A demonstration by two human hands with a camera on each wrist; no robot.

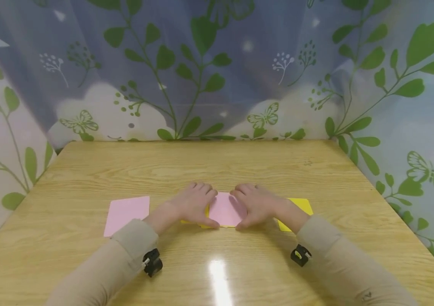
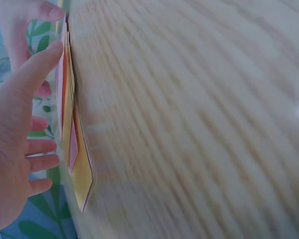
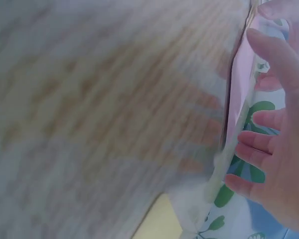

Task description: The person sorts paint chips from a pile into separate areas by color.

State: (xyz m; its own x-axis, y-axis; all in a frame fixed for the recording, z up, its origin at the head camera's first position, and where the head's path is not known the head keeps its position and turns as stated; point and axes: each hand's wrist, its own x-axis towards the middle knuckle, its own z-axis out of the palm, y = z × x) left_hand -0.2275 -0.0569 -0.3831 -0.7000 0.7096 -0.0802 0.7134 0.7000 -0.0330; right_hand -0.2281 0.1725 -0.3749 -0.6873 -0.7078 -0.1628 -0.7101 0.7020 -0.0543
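Note:
A small stack of coloured paper sheets (image 1: 225, 212) lies mid-table, pink on top. In the left wrist view, yellow, orange and pink layers of the stack (image 2: 79, 174) stick out unevenly toward the left. My left hand (image 1: 197, 203) is at its left side, thumb at the near corner and fingers toward the far edge. Mirroring it, my right hand (image 1: 256, 204) is at the right side, its thumb touching the near right corner. Both wrist views show the other fingers fairly straight and spread. The hands partly hide the stack's sides.
A pink paper square (image 1: 128, 214) lies to the left, partly under the left forearm. On the right is a yellow paper square (image 1: 301, 208), partly covered by the right forearm. The wooden table (image 1: 224, 165) meets a leaf-patterned curtain (image 1: 186, 85) at the back.

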